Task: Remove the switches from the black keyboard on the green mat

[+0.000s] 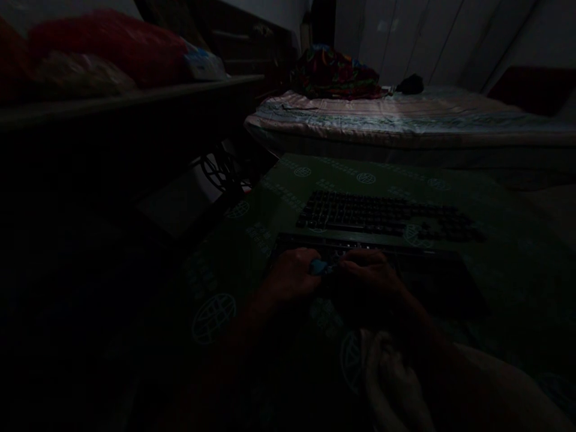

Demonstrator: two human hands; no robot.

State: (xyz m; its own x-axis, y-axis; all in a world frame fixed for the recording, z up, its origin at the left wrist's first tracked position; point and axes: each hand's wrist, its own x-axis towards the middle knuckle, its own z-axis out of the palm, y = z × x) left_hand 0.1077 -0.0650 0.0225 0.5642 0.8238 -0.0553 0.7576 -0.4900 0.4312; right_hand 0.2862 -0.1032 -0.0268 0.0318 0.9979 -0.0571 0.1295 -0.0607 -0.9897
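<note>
In dim light, my left hand [294,273] is closed around a small blue-handled tool [318,267], whose pale end points to the right. My right hand [371,273] is pinched close to that end; whatever its fingers hold is too dark to make out. Both hands are over the left half of a dark keyboard base [443,279]. Behind the base, rows of black keycaps [355,210] lie in a keyboard layout, with some gaps toward the right. My hands hide part of the base.
The green table [279,192] carries printed white globe marks. A crumpled pale cloth [391,378] lies near the front edge. At left is a raised shelf [180,90] with a red bag [108,45]. A bed [405,120] stands beyond the table.
</note>
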